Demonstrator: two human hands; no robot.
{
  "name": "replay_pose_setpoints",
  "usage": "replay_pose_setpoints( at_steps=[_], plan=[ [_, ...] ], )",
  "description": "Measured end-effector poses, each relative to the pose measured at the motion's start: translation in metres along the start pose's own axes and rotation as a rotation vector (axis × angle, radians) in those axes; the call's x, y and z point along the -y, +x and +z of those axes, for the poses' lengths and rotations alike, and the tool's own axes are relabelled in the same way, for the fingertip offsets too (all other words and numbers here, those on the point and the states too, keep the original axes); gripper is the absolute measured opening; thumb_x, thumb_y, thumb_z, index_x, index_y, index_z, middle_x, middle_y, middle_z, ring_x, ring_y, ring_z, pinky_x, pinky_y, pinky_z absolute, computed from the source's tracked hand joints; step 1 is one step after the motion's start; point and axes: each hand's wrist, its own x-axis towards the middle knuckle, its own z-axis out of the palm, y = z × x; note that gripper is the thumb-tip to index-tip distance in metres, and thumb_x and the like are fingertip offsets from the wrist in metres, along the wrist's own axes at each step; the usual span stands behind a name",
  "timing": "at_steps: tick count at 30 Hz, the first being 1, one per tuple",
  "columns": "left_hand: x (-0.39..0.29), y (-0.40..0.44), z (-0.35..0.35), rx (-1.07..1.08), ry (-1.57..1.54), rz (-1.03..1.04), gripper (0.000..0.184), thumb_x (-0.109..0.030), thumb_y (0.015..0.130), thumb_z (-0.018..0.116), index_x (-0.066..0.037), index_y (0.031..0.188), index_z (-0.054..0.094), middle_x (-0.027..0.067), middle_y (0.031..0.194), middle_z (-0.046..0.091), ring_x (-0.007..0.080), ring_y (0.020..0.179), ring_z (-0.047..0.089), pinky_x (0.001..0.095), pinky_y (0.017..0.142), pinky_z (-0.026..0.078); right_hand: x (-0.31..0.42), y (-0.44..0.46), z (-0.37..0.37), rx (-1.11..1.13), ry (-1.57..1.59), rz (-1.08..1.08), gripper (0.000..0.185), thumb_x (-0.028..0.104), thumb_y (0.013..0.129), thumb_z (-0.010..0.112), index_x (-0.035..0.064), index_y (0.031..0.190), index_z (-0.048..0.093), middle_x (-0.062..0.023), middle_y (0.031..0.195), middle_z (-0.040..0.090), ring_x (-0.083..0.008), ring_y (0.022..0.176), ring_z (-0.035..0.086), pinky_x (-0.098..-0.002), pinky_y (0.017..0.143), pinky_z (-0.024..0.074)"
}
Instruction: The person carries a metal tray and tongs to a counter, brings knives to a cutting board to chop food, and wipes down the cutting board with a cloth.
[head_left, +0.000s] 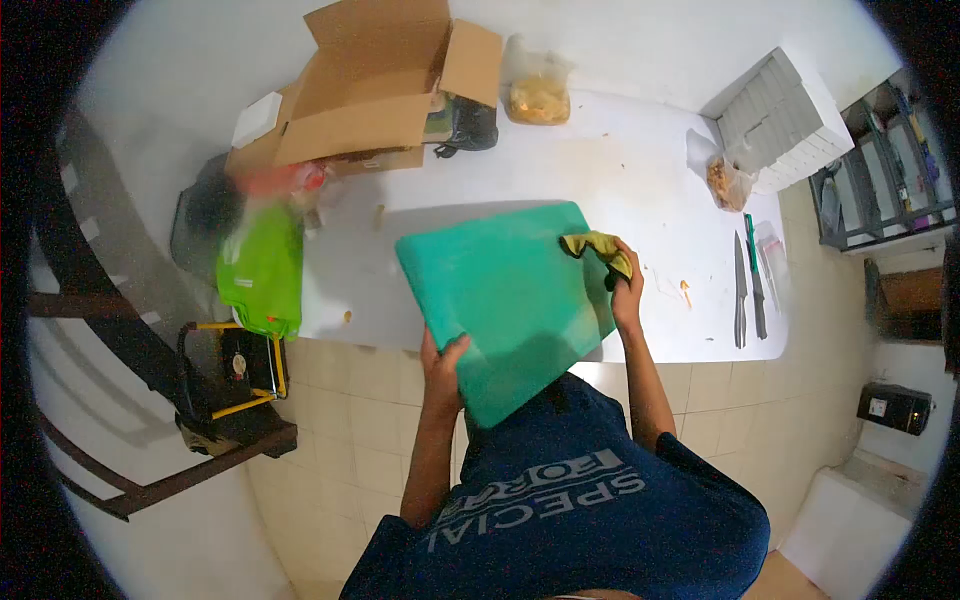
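A thick green cutting board [510,300] is tilted up in front of my chest, above the white table. My left hand [443,368] grips its lower left edge, with the thumb lying on the upper face. At the board's right edge, my right hand [626,285] is closed on a yellow cloth [600,248] with dark edging. Part of the cloth lies over the board's right side. Faint pale smears mark the green surface. The fingers of my left hand under the board are hidden.
On the white table [660,190], two knives [740,290] lie at the right beside a bag of brown food [728,185]. An open cardboard box [370,90], another food bag [540,98] and stacked white boxes [785,120] stand behind. A bright green bag [262,270] hangs over the left edge.
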Motion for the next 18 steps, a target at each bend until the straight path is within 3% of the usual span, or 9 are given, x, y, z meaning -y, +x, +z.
replay_pose_setpoints(
  at_steps=[3,4,5,6,7,9,10,14,18],
  plan=[
    [-0.051,-0.016,0.014,0.073,0.067,0.069,0.058,-0.007,0.081,0.055,0.002,0.136,0.039,0.0158,0.123,0.053,0.0267,0.110,0.054,0.0392,0.092,0.046,0.055,0.008,0.017,-0.018,0.176,0.086,0.052,-0.001,0.085,0.034,0.0000,0.135,0.048,-0.0127,0.132,0.052,-0.0231,0.123,0.049,-0.0340,0.106,0.0360],
    [-0.073,-0.020,0.020,0.035,0.179,0.043,0.057,-0.005,0.080,0.053,0.003,0.135,0.039,0.0163,0.123,0.053,0.0265,0.108,0.056,0.0388,0.091,0.048,0.065,0.009,0.027,0.033,0.250,0.095,0.046,0.009,0.093,0.037,-0.0015,0.136,0.046,-0.0127,0.132,0.052,-0.0221,0.122,0.049,-0.0333,0.106,0.0359],
    [-0.087,-0.023,0.026,0.023,0.190,0.045,0.057,-0.005,0.080,0.053,0.003,0.135,0.039,0.0163,0.123,0.053,0.0265,0.108,0.056,0.0388,0.091,0.048,0.081,0.006,0.039,0.091,0.304,0.127,0.050,0.029,0.097,0.046,-0.0019,0.136,0.047,-0.0130,0.132,0.052,-0.0220,0.121,0.050,-0.0338,0.105,0.0362],
    [-0.099,-0.026,0.031,0.050,0.194,0.050,0.057,-0.003,0.080,0.052,0.002,0.136,0.039,0.0159,0.122,0.053,0.0263,0.108,0.056,0.0389,0.090,0.048,0.097,0.002,0.054,0.158,0.268,-0.072,0.067,0.049,0.093,0.052,-0.0015,0.137,0.045,-0.0128,0.132,0.052,-0.0220,0.121,0.049,-0.0348,0.105,0.0364],
    [-0.105,-0.028,0.034,0.076,0.198,0.055,0.057,-0.002,0.080,0.050,0.002,0.136,0.038,0.0155,0.122,0.053,0.0260,0.108,0.056,0.0390,0.090,0.049,0.119,-0.008,0.069,0.294,0.366,-0.039,0.070,0.050,0.092,0.052,-0.0012,0.138,0.042,-0.0126,0.134,0.050,-0.0232,0.121,0.049,-0.0367,0.105,0.0362],
    [-0.110,-0.026,0.037,0.073,0.194,0.059,0.057,-0.001,0.080,0.049,0.002,0.136,0.038,0.0154,0.123,0.053,0.0257,0.109,0.056,0.0386,0.091,0.048,0.131,-0.025,0.099,0.516,0.420,-0.077,0.070,0.020,0.077,0.067,0.0046,0.140,0.042,-0.0149,0.140,0.044,-0.0260,0.129,0.042,-0.0391,0.108,0.0320],
    [-0.111,-0.025,0.039,0.072,0.177,0.057,0.058,0.000,0.080,0.048,0.001,0.137,0.037,0.0152,0.124,0.052,0.0254,0.110,0.055,0.0383,0.092,0.048,0.154,-0.027,0.109,0.555,0.191,-0.359,0.078,0.007,0.065,0.068,0.0070,0.140,0.044,-0.0173,0.137,0.044,-0.0327,0.130,0.038,-0.0433,0.109,0.0303],
    [-0.102,-0.025,0.045,0.070,0.194,0.088,0.060,0.001,0.080,0.047,0.001,0.138,0.035,0.0153,0.126,0.050,0.0247,0.113,0.053,0.0362,0.093,0.047,0.153,-0.026,0.130,0.621,-0.083,-0.522,0.079,0.002,0.062,0.067,0.0103,0.138,0.047,-0.0183,0.132,0.046,-0.0391,0.122,0.038,-0.0502,0.106,0.0318],
    [-0.101,-0.030,0.046,0.016,0.228,0.043,0.062,-0.001,0.079,0.049,0.000,0.140,0.034,0.0156,0.127,0.050,0.0260,0.115,0.051,0.0376,0.095,0.046,0.063,0.000,0.121,0.496,-0.238,-0.367,0.067,0.005,0.070,0.063,0.0102,0.135,0.049,-0.0177,0.129,0.047,-0.0388,0.116,0.042,-0.0490,0.102,0.0350]
  ],
)
